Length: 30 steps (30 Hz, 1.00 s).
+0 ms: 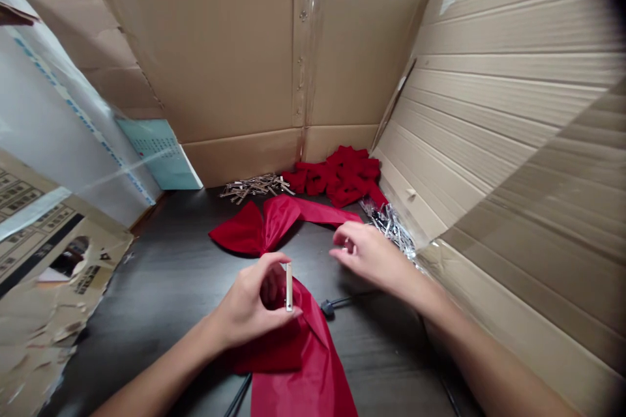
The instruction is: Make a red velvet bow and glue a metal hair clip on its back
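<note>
My left hand (249,303) is closed on a flat metal hair clip (289,288), held upright between thumb and forefinger. Beneath that hand, red ribbon fabric (313,365) runs down to the front edge of view; whether the hidden fingers also hold it I cannot tell. Just beyond lies a gathered red fabric bow (278,218) with one tail stretching right. My right hand (364,251) hovers near that tail's end, its thumb and forefinger a little apart and the other fingers curled, with nothing visible in it.
At the back stand a pile of metal clips (257,187) and a heap of red ribbon pieces (342,174). Silvery strips (391,225) lie along the right. A black cable with a plug (328,308) crosses the dark table (171,287). Cardboard walls (235,58) enclose the area.
</note>
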Motion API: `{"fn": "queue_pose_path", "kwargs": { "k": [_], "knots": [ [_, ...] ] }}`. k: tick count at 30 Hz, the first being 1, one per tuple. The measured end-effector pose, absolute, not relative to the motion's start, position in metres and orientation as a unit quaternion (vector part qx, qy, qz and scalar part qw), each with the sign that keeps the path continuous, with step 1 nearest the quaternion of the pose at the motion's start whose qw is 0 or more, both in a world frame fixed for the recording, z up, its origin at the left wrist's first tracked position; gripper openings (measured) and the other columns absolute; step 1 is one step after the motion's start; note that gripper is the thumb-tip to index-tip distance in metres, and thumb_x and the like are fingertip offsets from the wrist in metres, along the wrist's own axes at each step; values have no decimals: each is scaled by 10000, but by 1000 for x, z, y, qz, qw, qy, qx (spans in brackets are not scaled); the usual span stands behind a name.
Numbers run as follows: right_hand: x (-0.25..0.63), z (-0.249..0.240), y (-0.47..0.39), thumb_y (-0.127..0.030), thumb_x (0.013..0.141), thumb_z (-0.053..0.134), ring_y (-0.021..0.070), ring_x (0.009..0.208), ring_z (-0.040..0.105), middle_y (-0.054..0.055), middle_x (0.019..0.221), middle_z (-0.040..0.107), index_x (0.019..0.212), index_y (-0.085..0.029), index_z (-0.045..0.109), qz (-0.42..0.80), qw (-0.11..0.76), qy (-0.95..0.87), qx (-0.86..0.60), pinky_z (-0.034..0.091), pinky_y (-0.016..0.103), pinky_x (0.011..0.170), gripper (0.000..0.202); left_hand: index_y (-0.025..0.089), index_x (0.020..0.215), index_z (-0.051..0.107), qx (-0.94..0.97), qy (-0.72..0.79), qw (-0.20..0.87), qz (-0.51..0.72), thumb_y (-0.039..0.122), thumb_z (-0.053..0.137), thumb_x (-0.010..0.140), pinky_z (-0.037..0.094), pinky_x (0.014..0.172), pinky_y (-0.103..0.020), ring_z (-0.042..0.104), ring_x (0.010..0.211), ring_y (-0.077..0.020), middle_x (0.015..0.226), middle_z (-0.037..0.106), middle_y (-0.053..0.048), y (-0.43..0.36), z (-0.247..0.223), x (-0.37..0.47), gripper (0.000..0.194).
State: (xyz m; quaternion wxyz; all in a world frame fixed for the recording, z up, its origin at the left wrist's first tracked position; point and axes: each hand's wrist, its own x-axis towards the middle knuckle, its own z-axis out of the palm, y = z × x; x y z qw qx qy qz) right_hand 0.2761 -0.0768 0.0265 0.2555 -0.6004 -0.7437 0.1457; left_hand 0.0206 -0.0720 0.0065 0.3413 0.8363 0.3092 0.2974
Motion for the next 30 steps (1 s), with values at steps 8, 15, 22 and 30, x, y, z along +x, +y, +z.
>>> {"fn": "queue_pose_path", "kwargs": {
  "k": [8,15,22,30],
  "knots": [
    [316,7,-69,-120,713,631,230,795,661,122,897,701,864,-148,680,61,23,-699,-712,364,275,618,160,244,1156,424,845,339,308,276,229,716,756,462,576,-237,557,628,-124,774,580,52,-70,6,21,496],
    [333,21,-71,-232,772,596,248,786,689,113,881,742,950,-197,725,40,49,-656,-752,368,281,599,223,234,1164,422,842,370,302,250,228,708,739,458,583,-255,565,635,-138,790,585,39,-68,5,21,512],
    [343,46,-70,-241,711,583,230,631,622,121,711,692,793,-136,699,-18,201,-592,-780,323,294,528,177,228,1146,422,816,380,331,283,222,715,726,436,527,-232,532,583,-118,751,570,56,-68,4,22,512],
    [296,43,-80,-291,721,651,119,427,473,26,609,621,896,-145,664,402,591,-510,-480,321,247,384,229,228,1148,413,785,374,367,331,247,730,746,425,516,-225,537,605,-118,757,566,45,-67,5,21,513]
  ]
}}
